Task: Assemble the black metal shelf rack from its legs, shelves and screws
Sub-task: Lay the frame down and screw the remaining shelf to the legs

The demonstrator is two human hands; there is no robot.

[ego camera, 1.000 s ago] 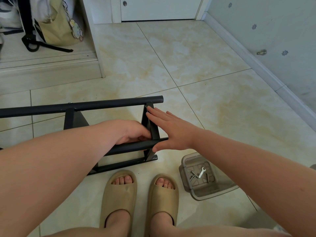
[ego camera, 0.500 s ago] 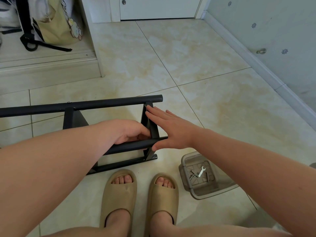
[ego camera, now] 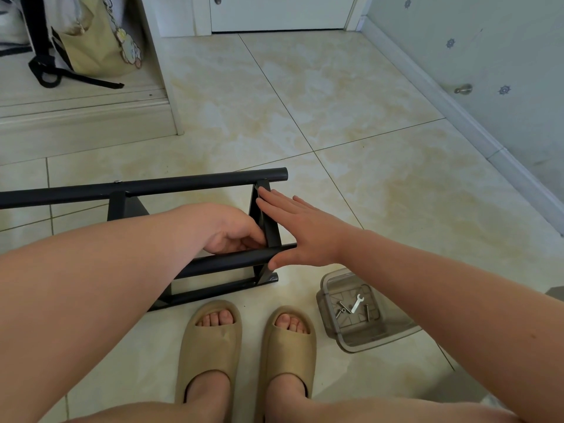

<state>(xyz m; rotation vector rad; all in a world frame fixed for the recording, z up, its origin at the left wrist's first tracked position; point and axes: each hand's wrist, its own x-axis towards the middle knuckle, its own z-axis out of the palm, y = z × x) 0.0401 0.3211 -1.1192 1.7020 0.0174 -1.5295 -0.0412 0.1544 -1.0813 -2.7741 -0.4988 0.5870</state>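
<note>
The black metal rack (ego camera: 183, 184) lies on its side on the tiled floor, two round legs running left to right with flat shelf pieces between them. My left hand (ego camera: 232, 232) reaches inside the frame by the end shelf piece (ego camera: 270, 227), fingers curled; what they hold is hidden. My right hand (ego camera: 300, 230) lies flat against the outer face of that end piece, fingers straight, thumb under the nearer leg (ego camera: 225, 262). A clear plastic box (ego camera: 363, 312) at the right holds a small silver wrench (ego camera: 356, 303) and a few screws (ego camera: 341, 311).
My two feet in beige slippers (ego camera: 244, 346) stand just in front of the rack. A raised step with a beige bag (ego camera: 100, 38) is at the back left, a white door at the back, and a wall with a skirting board (ego camera: 457, 117) runs along the right.
</note>
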